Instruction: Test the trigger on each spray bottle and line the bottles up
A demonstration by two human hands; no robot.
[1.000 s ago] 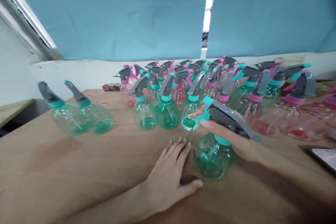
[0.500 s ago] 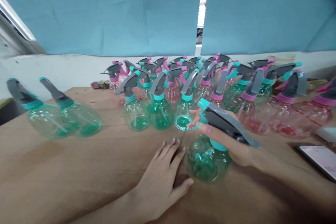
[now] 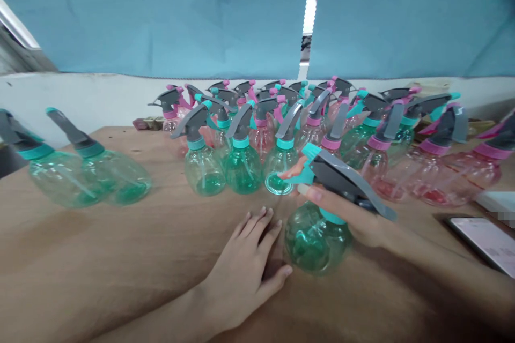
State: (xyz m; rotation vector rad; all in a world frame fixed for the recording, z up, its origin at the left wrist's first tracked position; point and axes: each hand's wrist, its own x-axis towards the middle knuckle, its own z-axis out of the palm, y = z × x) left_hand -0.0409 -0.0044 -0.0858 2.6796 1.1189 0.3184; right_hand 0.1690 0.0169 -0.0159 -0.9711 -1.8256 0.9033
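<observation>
My right hand (image 3: 368, 228) is closed around the neck of a green spray bottle (image 3: 311, 241), with the thumb along the near side and fingers hidden behind the grey and turquoise spray head. The bottle's clear green body leans slightly and is close to the table. My left hand (image 3: 246, 265) lies flat on the wood just left of it, fingers stretched out and holding nothing. Beyond my hands stand a pale green spray bottle (image 3: 205, 174), a deeper green spray bottle (image 3: 243, 171) and another green spray bottle (image 3: 277, 163).
Several pink spray bottles (image 3: 432, 177) stand at the right, with mixed pink and green ones behind. Two green spray bottles (image 3: 120, 177) overlap at the left of the wooden table (image 3: 132, 257). A phone (image 3: 485, 238) lies at the right. A blue curtain (image 3: 181, 16) hangs behind.
The scene has shifted slightly up and left in view. My right hand keeps its hold on the spray bottle, and my left hand stays flat on the table.
</observation>
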